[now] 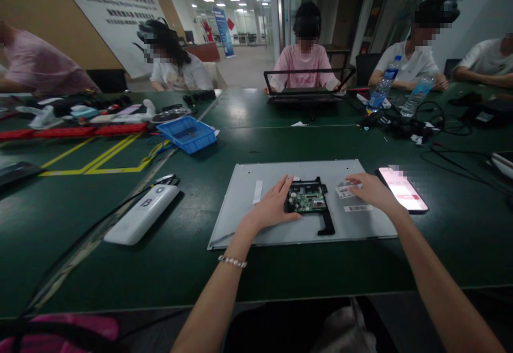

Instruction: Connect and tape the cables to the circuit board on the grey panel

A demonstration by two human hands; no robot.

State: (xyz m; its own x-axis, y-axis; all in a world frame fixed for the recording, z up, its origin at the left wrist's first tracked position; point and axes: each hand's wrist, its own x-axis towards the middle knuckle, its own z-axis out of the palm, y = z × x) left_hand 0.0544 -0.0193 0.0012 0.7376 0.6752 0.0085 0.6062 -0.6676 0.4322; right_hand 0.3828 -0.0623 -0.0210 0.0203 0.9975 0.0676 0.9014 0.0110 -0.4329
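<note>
A flat grey panel (244, 198) lies on the table in front of me. On its middle sits a black frame (327, 223) around a green circuit board (308, 201). My left hand (270, 206) is open, its fingers stretched along the left side of the frame and its thumb at the near edge. Over the right part of the panel is my right hand (372, 190). Its fingers are slightly bent and apart, at a white printed label (343, 191); whether they touch it I cannot tell. A barcode sticker (358, 208) shows just below that hand.
A lit phone (403, 190) lies right of the panel. To the left are a white power bank (142, 215) with a cable and a blue plastic basket (187, 135). Across the table (256, 273), a person holds a black frame (308, 96). Water bottles (385, 85) and cables stand back right.
</note>
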